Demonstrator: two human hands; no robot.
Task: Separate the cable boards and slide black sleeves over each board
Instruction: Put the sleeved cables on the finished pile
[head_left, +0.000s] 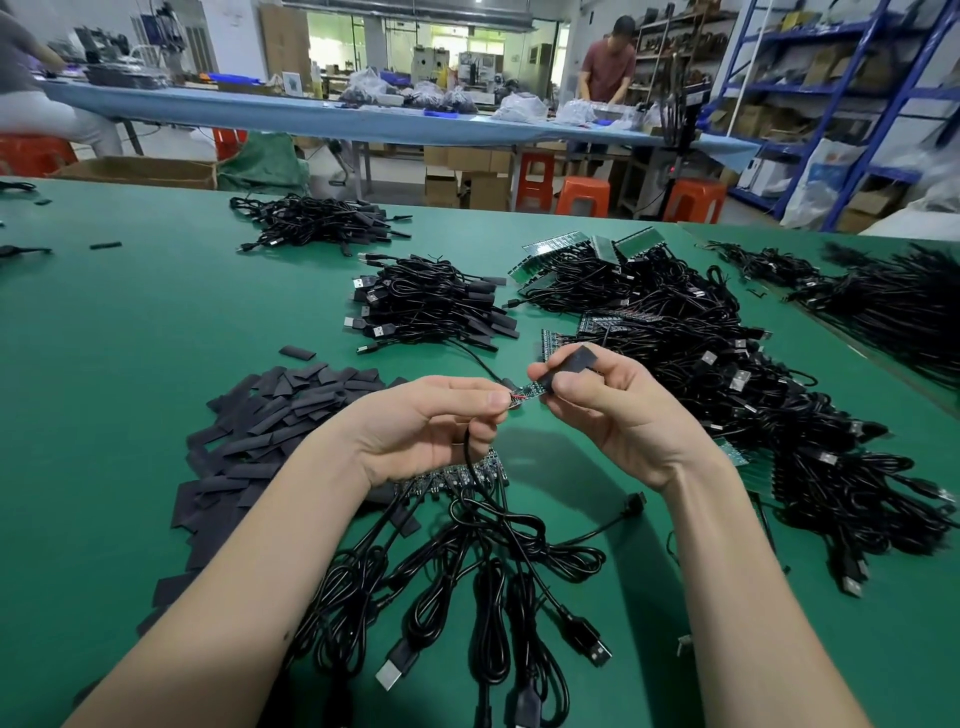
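My left hand (431, 423) pinches the wired end of a small green cable board (527, 391) above the green table (130, 322). My right hand (613, 400) pinches a flat black sleeve (577, 359) whose open end meets the board's free tip. The board's black cable runs back toward the pile behind. Under my left hand lies a strip of joined boards (457, 475) with several USB cables (467, 587) fanning toward me. Loose black sleeves (275, 415) are heaped to the left.
A pile of sleeved cables (431, 306) lies behind my hands, another (317, 221) farther back. A large heap of board strips and cables (727, 364) fills the right. Across the aisle a person (608, 67) works at a blue table (311, 117).
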